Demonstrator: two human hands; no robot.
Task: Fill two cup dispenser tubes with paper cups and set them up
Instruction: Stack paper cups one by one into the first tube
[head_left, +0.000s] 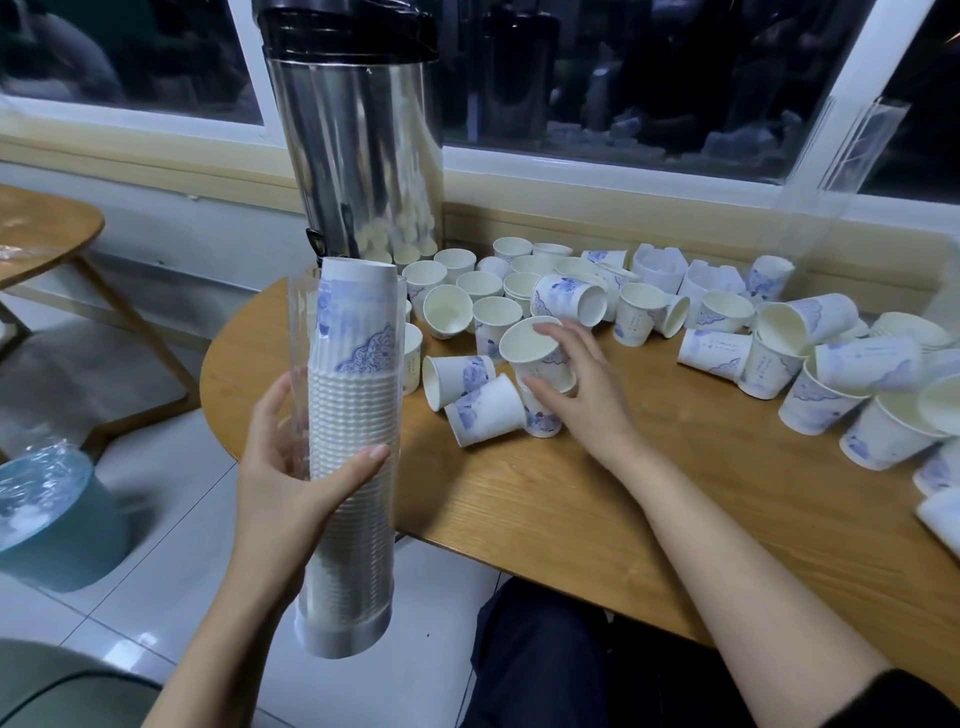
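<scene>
A wooden tabletop stands under a dark window, above a tiled floor. A steel urn with a black lid sits at its far edge. Loose paper cups lie scattered across it, some upright and some on their sides.

The left hand is wrapped round a clear tube, holding it nearly upright just off the tabletop's left edge. A stack of cups fills the tube, bottoms up.

The right hand grips one cup among the loose ones, fingers over its rim and thumb on its side.

A second clear tube stands at the right by the window. A blue bin with a plastic liner sits on the floor at left.
</scene>
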